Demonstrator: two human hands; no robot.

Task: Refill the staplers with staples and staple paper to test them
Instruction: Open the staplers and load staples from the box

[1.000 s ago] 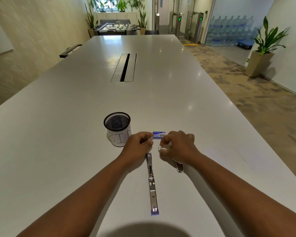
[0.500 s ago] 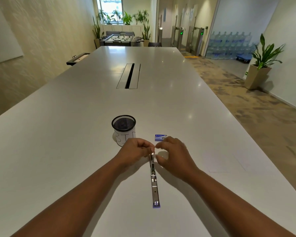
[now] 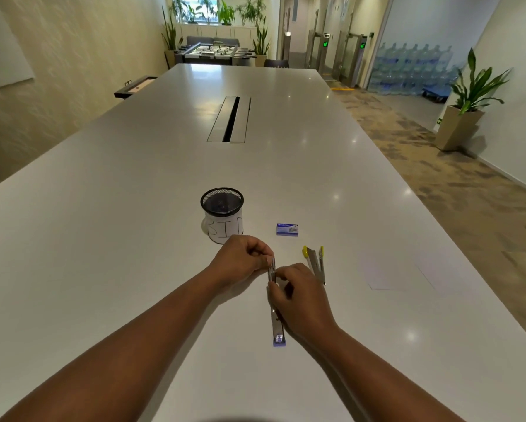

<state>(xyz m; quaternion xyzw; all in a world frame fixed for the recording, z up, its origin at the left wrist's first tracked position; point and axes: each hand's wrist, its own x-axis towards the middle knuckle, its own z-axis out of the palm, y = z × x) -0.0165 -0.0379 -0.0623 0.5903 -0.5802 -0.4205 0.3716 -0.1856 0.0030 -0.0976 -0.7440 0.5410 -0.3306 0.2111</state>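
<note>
From my head camera, my left hand (image 3: 240, 260) pinches the far end of the long silver stapler with a blue tip (image 3: 276, 318), which lies opened flat on the white table (image 3: 103, 269). My right hand (image 3: 298, 295) rests over the stapler's middle, fingers curled narrow around something I cannot make out. Beyond the stapler and to its right lies a small blue staple box (image 3: 287, 229). A second silver stapler with yellow ends (image 3: 315, 263) lies just right of it, and a black mesh cup wrapped in white paper (image 3: 222, 215) stands beyond and left. A white paper sheet (image 3: 398, 274) lies further right.
</note>
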